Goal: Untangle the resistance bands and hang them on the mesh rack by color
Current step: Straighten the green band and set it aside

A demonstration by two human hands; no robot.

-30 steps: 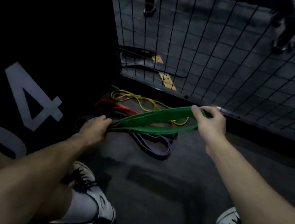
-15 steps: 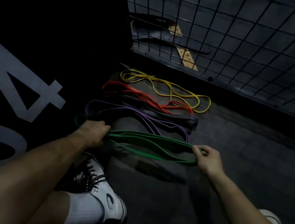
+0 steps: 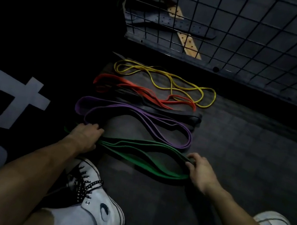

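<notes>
Both hands (image 3: 85, 137) hold green bands (image 3: 147, 159) (floor-level).

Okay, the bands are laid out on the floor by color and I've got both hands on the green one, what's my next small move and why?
Probably lift the green flat rubber band toward the black wire mesh rack. Your left hand and right hand hold its two ends, it lies separate from the purple band, and nothing hangs on the mesh yet.

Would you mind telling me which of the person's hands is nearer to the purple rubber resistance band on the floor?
Left. The left hand lies right by the purple rubber resistance band's near-left loop; the right hand rests further off, below its right end.
</notes>
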